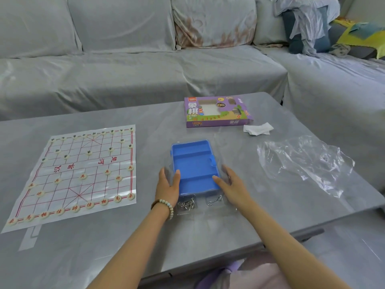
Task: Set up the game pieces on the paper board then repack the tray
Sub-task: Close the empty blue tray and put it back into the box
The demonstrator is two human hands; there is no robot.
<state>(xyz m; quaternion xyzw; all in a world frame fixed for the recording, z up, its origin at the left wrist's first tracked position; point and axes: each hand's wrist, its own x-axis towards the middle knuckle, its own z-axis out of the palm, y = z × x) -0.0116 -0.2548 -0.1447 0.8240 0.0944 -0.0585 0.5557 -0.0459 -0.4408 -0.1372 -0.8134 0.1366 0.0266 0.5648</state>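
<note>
A blue tray (194,163) with three empty compartments lies mid-table inside a clear plastic shell. My left hand (167,185) presses its left edge, thumb on the rim. My right hand (231,184) rests against its right side, fingers spread on the clear plastic. The paper board (79,174) lies to the left, with several round cream game pieces (89,205) standing on its grid points, red-marked ones near me and dark-marked ones far.
Metal wire puzzles (187,204) lie in the clear shell just below the tray. A purple game box (216,111) sits at the back. A crumpled tissue (258,129) and a clear plastic bag (306,163) lie right. A covered sofa (145,65) stands behind the table.
</note>
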